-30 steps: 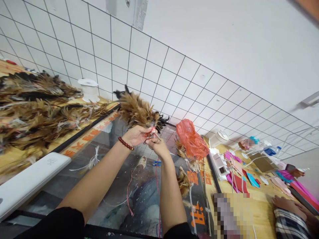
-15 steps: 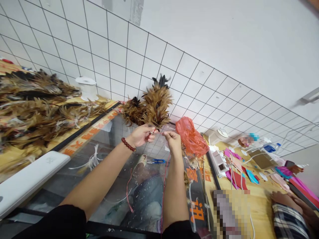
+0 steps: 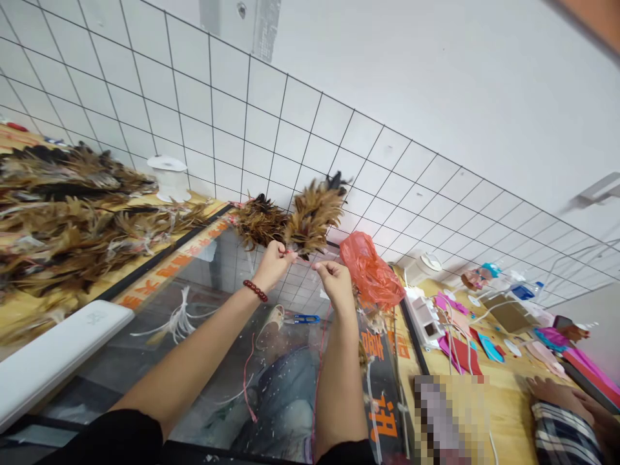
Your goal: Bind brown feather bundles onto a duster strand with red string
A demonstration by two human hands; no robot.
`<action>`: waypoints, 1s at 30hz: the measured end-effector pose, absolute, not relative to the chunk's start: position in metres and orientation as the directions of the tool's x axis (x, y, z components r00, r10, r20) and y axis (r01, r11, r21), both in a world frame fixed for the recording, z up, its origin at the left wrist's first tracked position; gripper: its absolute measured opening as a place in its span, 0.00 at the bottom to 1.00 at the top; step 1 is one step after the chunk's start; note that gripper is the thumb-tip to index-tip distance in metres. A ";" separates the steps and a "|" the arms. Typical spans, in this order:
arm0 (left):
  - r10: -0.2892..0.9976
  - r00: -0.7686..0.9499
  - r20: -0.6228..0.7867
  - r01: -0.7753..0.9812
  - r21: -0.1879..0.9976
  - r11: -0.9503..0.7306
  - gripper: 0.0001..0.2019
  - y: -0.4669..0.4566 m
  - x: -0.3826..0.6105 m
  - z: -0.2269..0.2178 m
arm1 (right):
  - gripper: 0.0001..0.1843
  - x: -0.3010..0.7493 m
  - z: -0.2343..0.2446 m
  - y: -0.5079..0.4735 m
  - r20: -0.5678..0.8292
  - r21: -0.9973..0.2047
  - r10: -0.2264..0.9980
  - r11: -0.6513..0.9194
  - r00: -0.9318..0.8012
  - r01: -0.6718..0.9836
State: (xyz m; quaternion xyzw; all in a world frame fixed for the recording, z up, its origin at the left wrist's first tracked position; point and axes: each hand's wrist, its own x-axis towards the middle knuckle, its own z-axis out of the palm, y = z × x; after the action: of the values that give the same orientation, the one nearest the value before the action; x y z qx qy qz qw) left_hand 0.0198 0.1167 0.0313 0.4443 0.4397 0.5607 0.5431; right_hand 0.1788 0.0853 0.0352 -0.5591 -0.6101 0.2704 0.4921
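My left hand [image 3: 275, 261], a beaded bracelet at its wrist, is closed on the tied base of a brown feather bundle [image 3: 314, 216]. The bundle's dark tips point up and to the right. A red string [image 3: 322, 342] runs from that base to my right hand [image 3: 335, 279], which pinches it, then hangs down along the forearm. Another feather bundle [image 3: 260, 221] lies just behind, left of the held one. Below the hands, blue-handled thread snips [image 3: 307, 319] rest on the glass tabletop [image 3: 217, 361]. A loose pink string [image 3: 249, 381] and white strips [image 3: 181, 321] lie there too.
Feather bundles [image 3: 72, 226] are heaped on the left beside a white spool [image 3: 169, 177] and a long white device [image 3: 62, 361]. A red plastic bag [image 3: 371, 271] sits right of my hands. Behind stands a wire grid [image 3: 227, 110]. At far right are a co-worker's hands [image 3: 557, 394].
The feather bundle has tilted to the right and come lower. My left hand has turned, its back now more towards me, and the string is stretched between both hands.
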 end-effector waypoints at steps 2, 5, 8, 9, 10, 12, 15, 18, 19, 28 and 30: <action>0.986 -0.077 0.146 -0.104 0.983 -0.153 0.15 0.122 0.015 0.030 | 0.15 0.178 0.036 0.085 0.292 -0.884 0.948 0.218 0.126 0.413; 0.965 -0.007 0.263 -0.007 0.965 -0.263 0.12 0.124 0.009 0.032 | 0.15 0.178 0.040 0.083 0.304 -0.895 0.940 0.225 0.158 0.386; 0.954 0.079 0.289 0.119 0.947 -0.297 0.10 0.118 0.009 0.036 | 0.16 0.178 0.047 0.078 0.334 -0.900 0.929 0.263 0.162 0.348; 0.952 0.077 0.295 0.170 0.937 -0.304 0.11 0.114 0.010 0.036 | 0.16 0.177 0.049 0.076 0.338 -0.900 0.930 0.275 0.146 0.337; 0.950 0.062 0.305 0.214 0.926 -0.311 0.11 0.111 0.012 0.037 | 0.16 0.176 0.052 0.074 0.340 -0.901 0.932 0.285 0.127 0.326; 0.937 0.026 0.347 0.282 0.897 -0.340 0.12 0.105 0.018 0.036 | 0.15 0.173 0.056 0.069 0.339 -0.902 0.938 0.305 0.067 0.305; 0.910 0.028 0.415 0.425 0.818 -0.386 0.05 0.100 0.023 0.034 | 0.14 0.166 0.061 0.064 0.333 -0.904 0.941 0.335 -0.054 0.264; 0.917 0.043 0.396 0.575 0.741 -0.347 0.09 0.103 0.022 0.031 | 0.12 0.162 0.065 0.059 0.318 -0.905 0.933 0.352 -0.167 0.241; 0.924 0.032 0.381 0.604 0.730 -0.321 0.12 0.105 0.021 0.030 | 0.12 0.163 0.066 0.057 0.310 -0.901 0.930 0.354 -0.198 0.252; 0.933 -0.033 0.358 0.589 0.761 -0.271 0.17 0.112 0.012 0.034 | 0.08 0.183 0.079 0.034 0.150 -0.761 0.867 0.408 -0.475 0.504; 0.938 -0.015 0.347 0.559 0.780 -0.280 0.17 0.111 0.013 0.035 | 0.07 0.174 0.082 0.033 0.140 -0.718 0.825 0.465 -0.547 0.518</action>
State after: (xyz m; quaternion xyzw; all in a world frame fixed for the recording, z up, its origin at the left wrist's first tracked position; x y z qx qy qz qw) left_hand 0.0126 0.1107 0.0348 0.6681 0.5602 0.4400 0.2151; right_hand 0.1736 0.0332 0.0819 -0.4091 -0.8206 0.3165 0.2431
